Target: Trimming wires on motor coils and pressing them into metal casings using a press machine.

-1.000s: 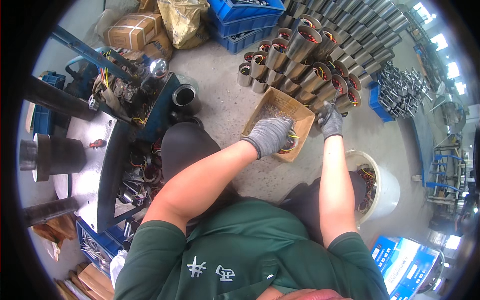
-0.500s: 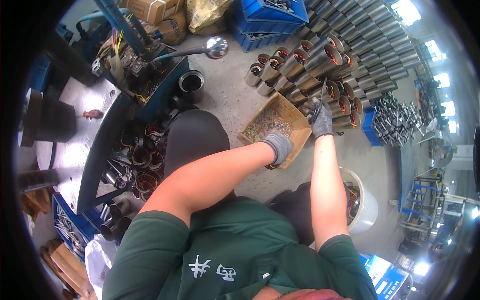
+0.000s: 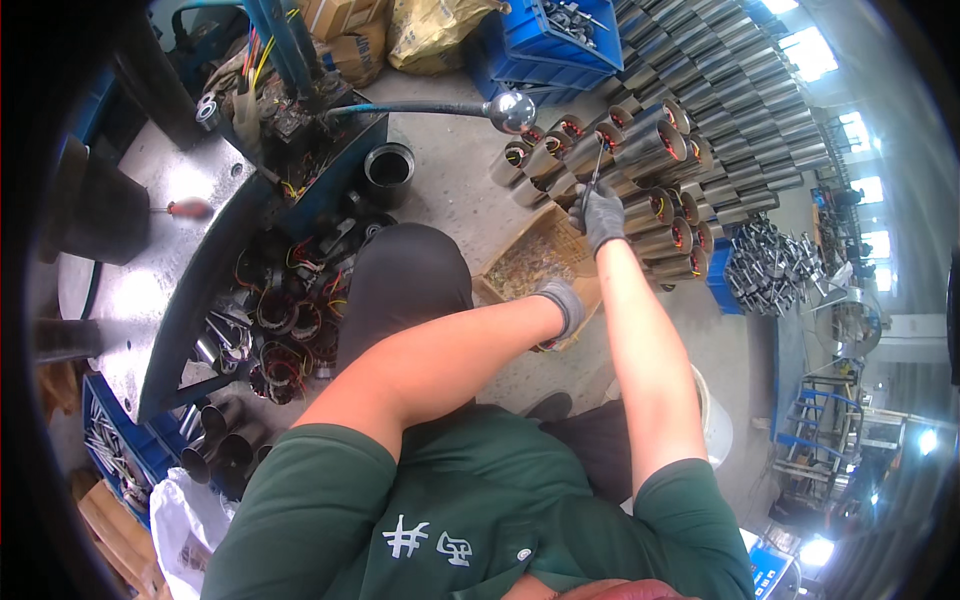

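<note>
Evidently, your left hand (image 3: 563,305) curls over the near side of the cardboard box (image 3: 567,240), its fingers too hidden to tell what they grasp, while by the box's right wall your right hand (image 3: 602,214) grips a slim tool (image 3: 599,163), pointed outward, presumably to spare your left.

White light floods in from the bright rectangular windows (image 3: 809,53) on the far right, and I catch hard glints on a polished steel ball (image 3: 512,112) and the flat grey metal plate (image 3: 190,245) at left. The right looks hazy; edges bend, blurring toward black.
</note>
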Available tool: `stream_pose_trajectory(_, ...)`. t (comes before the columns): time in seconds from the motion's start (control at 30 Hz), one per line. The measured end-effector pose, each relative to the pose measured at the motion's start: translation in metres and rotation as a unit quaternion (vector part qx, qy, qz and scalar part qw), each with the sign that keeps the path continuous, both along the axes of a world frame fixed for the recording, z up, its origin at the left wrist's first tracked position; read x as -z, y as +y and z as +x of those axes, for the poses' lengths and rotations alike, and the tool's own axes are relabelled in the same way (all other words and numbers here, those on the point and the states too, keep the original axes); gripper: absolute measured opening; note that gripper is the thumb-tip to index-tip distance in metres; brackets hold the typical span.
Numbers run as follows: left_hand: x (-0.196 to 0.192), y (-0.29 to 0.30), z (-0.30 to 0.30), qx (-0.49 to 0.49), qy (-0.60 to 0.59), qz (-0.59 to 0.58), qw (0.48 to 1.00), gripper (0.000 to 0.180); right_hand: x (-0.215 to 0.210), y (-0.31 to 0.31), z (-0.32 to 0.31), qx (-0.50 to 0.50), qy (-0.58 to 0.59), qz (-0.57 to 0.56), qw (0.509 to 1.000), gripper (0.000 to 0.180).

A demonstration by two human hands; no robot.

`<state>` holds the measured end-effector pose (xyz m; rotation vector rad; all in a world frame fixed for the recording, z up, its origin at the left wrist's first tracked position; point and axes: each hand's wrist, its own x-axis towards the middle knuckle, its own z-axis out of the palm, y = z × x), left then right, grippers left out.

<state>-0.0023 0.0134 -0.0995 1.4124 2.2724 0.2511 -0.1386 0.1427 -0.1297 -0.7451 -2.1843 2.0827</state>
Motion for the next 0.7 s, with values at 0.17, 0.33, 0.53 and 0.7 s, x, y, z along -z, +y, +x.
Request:
stream_pose_trajectory(0.17, -0.016, -0.017, -0.003, 0.019, -0.027, -0.048, 0.998, 0.052, -0.033, 0.008, 0.022, -0.070, -0.058, 0.032, 0.995, 0.024)
stream_pose_trajectory(0.33, -0.008, -0.016, 0.004, -0.028, -0.006, 0.050, 0.998, 0.039, -0.069, 0.038, 0.114, -0.127, -0.090, 0.057, 0.986, 0.028)
stream_pose_trajectory(0.53, -0.024, -0.009, 0.006, -0.088, -0.008, 0.139, 0.986, 0.024, -0.018, 0.053, 0.202, 0.014, 0.033, -0.190, 0.981, 0.024)
stream_pose_trajectory(0.7, -0.022, -0.004, 0.002, -0.068, -0.008, 0.131, 0.989, 0.029, -0.017, 0.056, 0.231, 0.079, 0.008, -0.054, 0.995, 0.028)
